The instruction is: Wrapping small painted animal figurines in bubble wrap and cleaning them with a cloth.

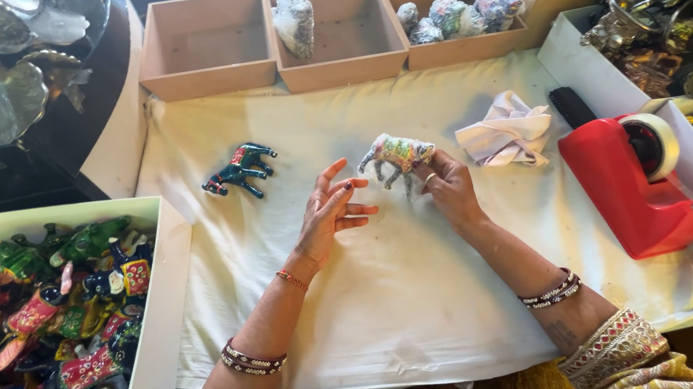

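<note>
Here, right hand (450, 187) gripping painted, perhaps plastic-wrapped, white elephant figurine (396, 156), left hand (333, 211) open.

I see a desk (397, 304) spread with a white cloth (424, 238), softly and evenly lit. Beyond the cloth's far edge stand three shallow wooden trays (211, 83) in a row. Left of the cloth, a dark glossy surface (48, 162) shows, reflecting light. Right of the cloth rises a white box wall (589, 73).
</note>
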